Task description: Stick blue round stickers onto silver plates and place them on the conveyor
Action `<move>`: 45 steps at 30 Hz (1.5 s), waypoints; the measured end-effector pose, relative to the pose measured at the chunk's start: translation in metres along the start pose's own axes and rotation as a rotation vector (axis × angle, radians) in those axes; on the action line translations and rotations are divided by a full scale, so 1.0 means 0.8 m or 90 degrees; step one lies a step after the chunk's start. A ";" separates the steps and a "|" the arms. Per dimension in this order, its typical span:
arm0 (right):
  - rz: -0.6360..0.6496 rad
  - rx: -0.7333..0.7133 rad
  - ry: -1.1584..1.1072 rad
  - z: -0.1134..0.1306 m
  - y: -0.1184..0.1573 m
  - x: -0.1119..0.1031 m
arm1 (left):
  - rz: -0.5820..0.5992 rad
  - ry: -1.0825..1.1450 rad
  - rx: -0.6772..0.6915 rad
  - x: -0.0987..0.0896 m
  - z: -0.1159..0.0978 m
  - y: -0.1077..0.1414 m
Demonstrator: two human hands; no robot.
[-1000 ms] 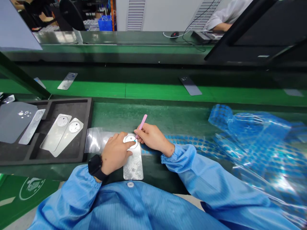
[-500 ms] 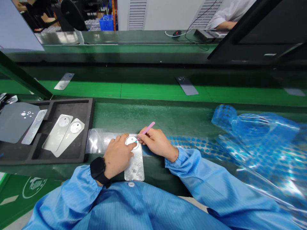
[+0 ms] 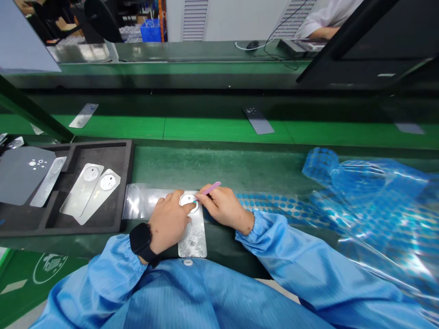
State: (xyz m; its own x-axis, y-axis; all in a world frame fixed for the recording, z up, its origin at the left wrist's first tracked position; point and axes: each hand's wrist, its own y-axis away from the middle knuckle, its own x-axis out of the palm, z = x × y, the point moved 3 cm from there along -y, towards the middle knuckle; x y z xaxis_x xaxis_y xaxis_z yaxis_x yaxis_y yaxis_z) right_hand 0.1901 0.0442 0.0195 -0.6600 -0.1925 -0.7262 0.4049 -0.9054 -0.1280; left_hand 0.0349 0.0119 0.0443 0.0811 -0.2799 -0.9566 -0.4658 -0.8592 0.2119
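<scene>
Now R hand [image 3: 224,209] grips pink pick [image 3: 211,188], L hand [image 3: 168,227] presses scuffed-metal plate [image 3: 194,242].

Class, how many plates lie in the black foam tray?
4: a dark grey plate far left, a narrow silver one beside it, and two white-disc silver plates side by side rightmost.

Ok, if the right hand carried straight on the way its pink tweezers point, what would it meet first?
The white round disc on the metal plate: the tip of the pink tweezers in the right hand sits at its edge. The left index fingertip is close; depth is unclear.
</scene>
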 end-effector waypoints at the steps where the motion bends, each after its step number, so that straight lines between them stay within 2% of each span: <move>1: 0.001 -0.002 0.006 0.000 0.001 -0.001 | -0.001 0.001 0.000 0.000 0.000 0.000; 8: 0.013 -0.024 0.006 0.001 0.010 -0.001 | -0.010 0.014 -0.002 0.001 0.001 0.001; 13: -0.067 0.068 -0.089 -0.002 0.004 -0.015 | -0.054 0.037 0.009 0.010 0.006 0.004; 15: -0.082 0.076 -0.069 0.000 -0.004 -0.021 | -0.084 0.044 -0.004 0.014 0.009 0.006; 20: 0.053 0.052 0.118 0.016 -0.022 -0.011 | -0.135 0.084 -0.048 0.025 0.011 0.007; 23: 0.093 0.083 0.130 0.022 -0.022 -0.007 | -0.167 0.127 -0.060 0.033 0.007 0.006; 26: 0.138 0.139 0.021 0.019 -0.033 -0.014 | -0.241 0.186 -0.042 0.028 0.000 0.016; 28: 0.133 0.162 -0.095 0.013 -0.062 -0.027 | -0.335 0.209 -0.008 0.009 0.000 0.035; 29: 0.101 0.167 -0.141 0.010 -0.083 -0.038 | -0.391 0.207 -0.003 -0.005 0.004 0.049; 31: -0.018 0.178 -0.171 0.003 -0.135 -0.065 | -0.504 0.172 -0.056 -0.042 0.029 0.080; 33: -0.176 0.166 -0.095 0.000 -0.183 -0.094 | -0.588 0.107 -0.211 -0.079 0.075 0.109; 35: -0.320 0.191 -0.051 -0.001 -0.210 -0.115 | -0.588 0.074 -0.371 -0.108 0.130 0.128; 36: -0.348 0.189 -0.040 0.001 -0.215 -0.119 | -0.531 0.094 -0.424 -0.115 0.157 0.131; 38: -0.330 0.173 -0.032 0.006 -0.206 -0.117 | -0.395 0.154 -0.476 -0.116 0.202 0.129; 40: -0.253 0.148 -0.020 0.012 -0.182 -0.106 | -0.303 0.157 -0.504 -0.110 0.231 0.123; 42: -0.182 0.143 -0.007 0.015 -0.153 -0.097 | -0.280 0.125 -0.537 -0.105 0.247 0.118; 45: -0.135 0.160 0.003 0.013 -0.116 -0.098 | -0.248 0.087 -0.563 -0.107 0.257 0.111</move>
State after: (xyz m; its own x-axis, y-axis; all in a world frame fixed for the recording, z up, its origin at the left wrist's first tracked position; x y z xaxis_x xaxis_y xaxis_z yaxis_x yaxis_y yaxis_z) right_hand 0.1977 0.1397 0.0953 -0.7097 0.0123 -0.7044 0.0885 -0.9904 -0.1064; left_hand -0.1944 0.0471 0.1038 0.2175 0.0924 -0.9717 0.4402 -0.8978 0.0131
